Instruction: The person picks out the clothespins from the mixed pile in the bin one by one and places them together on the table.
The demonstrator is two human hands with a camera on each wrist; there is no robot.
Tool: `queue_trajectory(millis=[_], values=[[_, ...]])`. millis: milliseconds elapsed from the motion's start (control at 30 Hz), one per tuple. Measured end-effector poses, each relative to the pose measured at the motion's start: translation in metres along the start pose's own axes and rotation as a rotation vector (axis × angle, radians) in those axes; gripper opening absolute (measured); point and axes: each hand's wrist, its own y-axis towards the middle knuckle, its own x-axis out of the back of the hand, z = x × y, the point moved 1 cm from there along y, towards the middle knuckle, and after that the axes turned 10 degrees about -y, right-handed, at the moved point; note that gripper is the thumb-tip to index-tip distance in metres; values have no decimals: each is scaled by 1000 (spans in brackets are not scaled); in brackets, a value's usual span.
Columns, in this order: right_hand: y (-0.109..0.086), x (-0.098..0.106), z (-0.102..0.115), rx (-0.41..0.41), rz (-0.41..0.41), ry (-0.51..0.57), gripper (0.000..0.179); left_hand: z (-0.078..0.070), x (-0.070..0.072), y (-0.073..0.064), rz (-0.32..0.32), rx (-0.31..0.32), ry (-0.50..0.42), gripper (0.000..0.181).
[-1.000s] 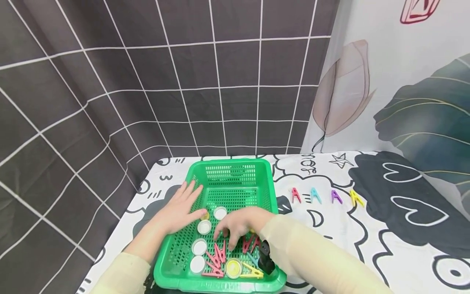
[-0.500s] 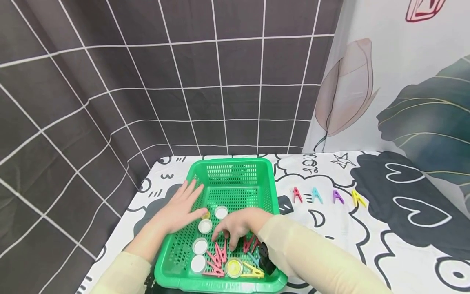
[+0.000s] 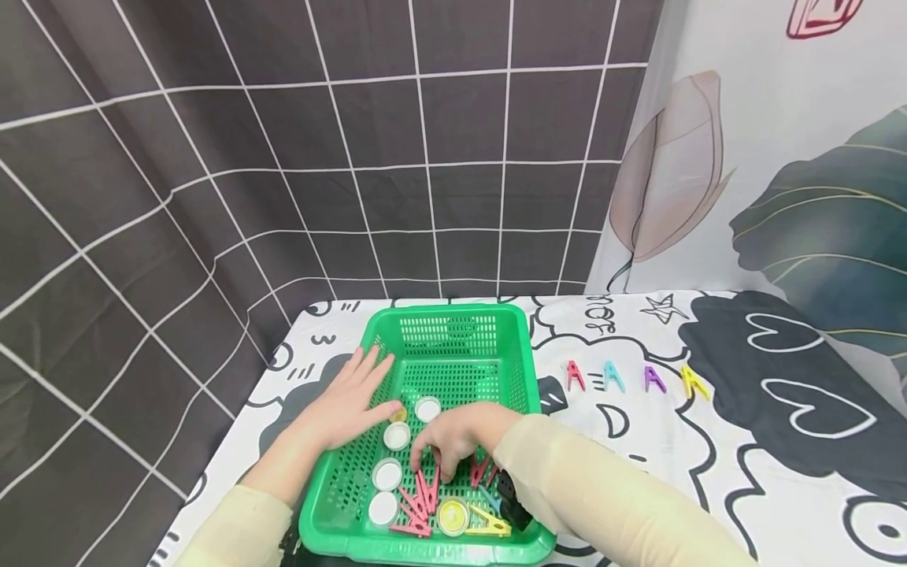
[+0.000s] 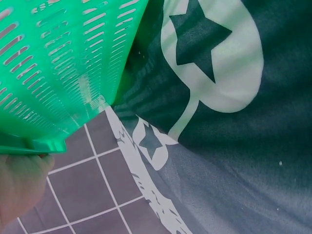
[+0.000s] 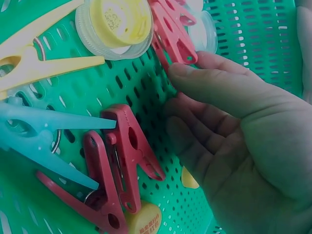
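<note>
Red plastic A-shaped clothespin (image 5: 174,39), judged light and stiff, is favouring a far-end grip, where the right hand (image 3: 457,433) is pinching narrowly.

Fabric-screened spot, room type unclear: gridded curtain (image 3: 375,122) along left and far edges of doodle-print cloth (image 3: 786,504), leaf-print curtain (image 3: 765,118) by far-right corner.

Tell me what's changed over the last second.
The right hand has dipped slightly toward the person; its thumb and index finger now appear to pinch the end of a red clothespin, which has tilted a little. The left hand stays spread on the side of the green basket, and the four clothespins lined up outside it haven't moved.
</note>
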Motion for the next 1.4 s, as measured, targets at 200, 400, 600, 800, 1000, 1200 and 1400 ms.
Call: queue_trajectory(millis=[200, 400, 600, 800, 1000, 1200, 1400], values=[[-3, -1, 3, -37, 6, -15, 39, -1, -1, 1, -3, -9, -4, 77], [-3, -4, 8, -79, 4, -69, 37, -3, -2, 0, -8, -13, 1, 79], [-4, -3, 8, -75, -37, -66, 33, -4, -3, 1, -13, -17, 1, 78], [-15, 10, -2, 32, -170, 62, 27, -3, -3, 1, -7, -23, 0, 76], [-27, 16, -19, 70, -298, 215, 23, 0, -4, 0, -6, -12, 22, 78], [-34, 16, -30, 70, -360, 291, 21, -1, -1, -2, -18, -3, 15, 80], [-40, 17, -31, 85, -407, 349, 21, -3, -1, -2, -7, 13, 4, 81]])
